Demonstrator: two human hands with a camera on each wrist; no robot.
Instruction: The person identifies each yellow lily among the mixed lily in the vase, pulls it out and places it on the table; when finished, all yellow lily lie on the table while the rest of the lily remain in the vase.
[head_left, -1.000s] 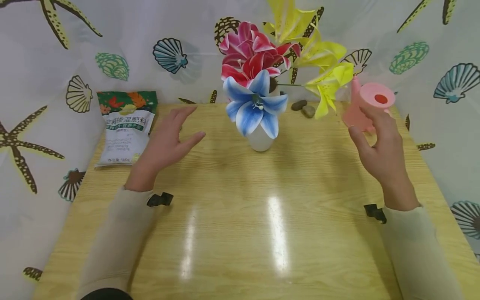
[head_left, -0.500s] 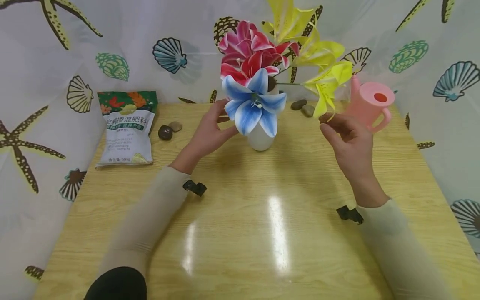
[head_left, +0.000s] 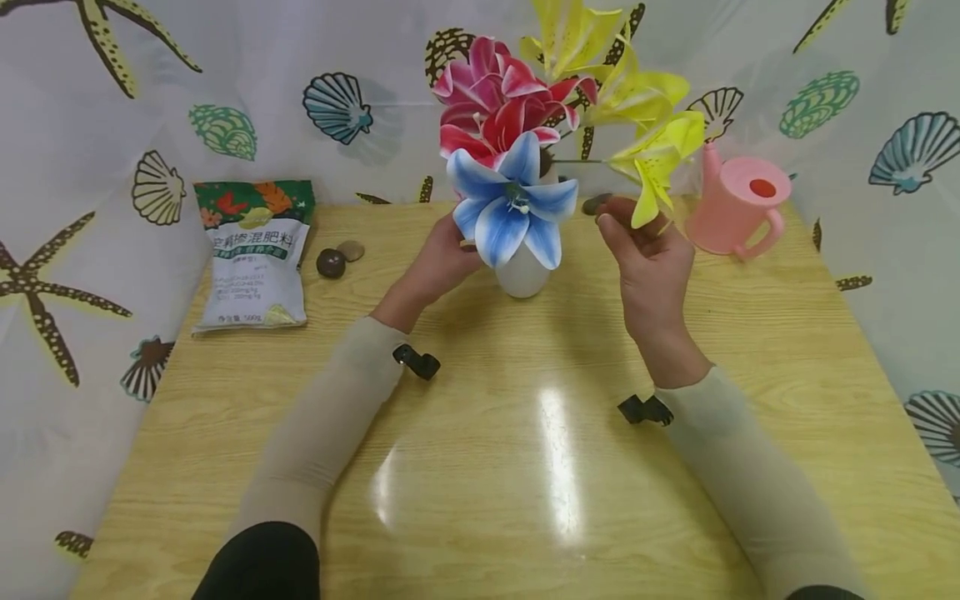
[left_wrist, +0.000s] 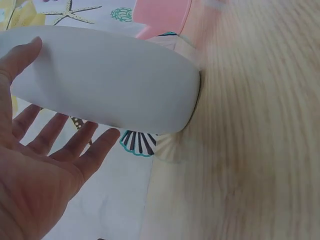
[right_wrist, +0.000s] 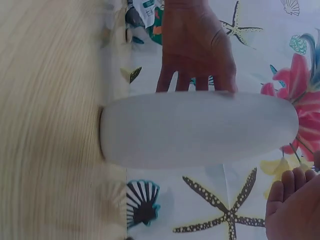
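Observation:
A white vase (head_left: 522,279) stands upright on the table, holding artificial lilies: a blue lily (head_left: 501,235) in front, pink-red lilies (head_left: 504,100) behind and yellow lilies (head_left: 660,158) leaning right. My left hand (head_left: 442,258) is at the vase's left side. In the left wrist view its thumb overlaps the vase wall (left_wrist: 110,80), while fairly straight, spread fingers reach the opposite edge. To the right of the vase, my right hand (head_left: 654,267) is raised below the lowest yellow lily, its fingers loosely bent. Nothing shows in its palm (right_wrist: 297,212) in the right wrist view.
A white-and-green fertilizer bag (head_left: 255,267) lies at the back left, beside a dark stone (head_left: 330,263) and a tan stone (head_left: 351,250). Another dark stone (head_left: 596,204) lies behind the right hand. A pink watering can (head_left: 735,217) stands at the back right. Behind hangs a shell-print curtain (head_left: 375,50).
My left hand has moved right from near the bag to the vase, uncovering two stones. My right hand has moved left, away from the watering can and toward the vase.

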